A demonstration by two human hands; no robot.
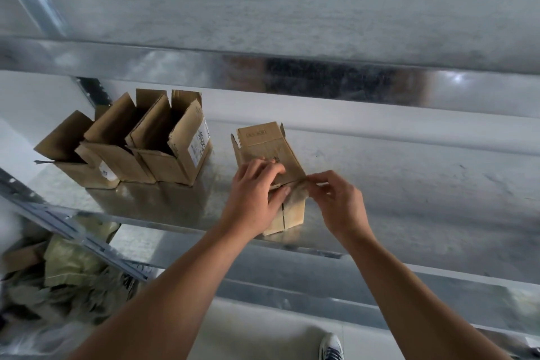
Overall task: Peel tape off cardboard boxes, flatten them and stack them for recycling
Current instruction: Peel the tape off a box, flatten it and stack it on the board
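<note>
Two hands and two forearms show in front of the metal shelf, all of them bare skin. The left hand has a short, trimmed, plain thumbnail, seen just above the shelf's front edge. The right hand shows its back, with the knuckles standing out as ridges; its nails are hidden. The left forearm and the right forearm are slim and uncovered from the wrist to the bottom of the picture, below the shelf. Lower still below the shelf, between the forearms, is the toe of one shoe. It is white with dark stripes or lacing across the top, too blurred to tell which.
</note>
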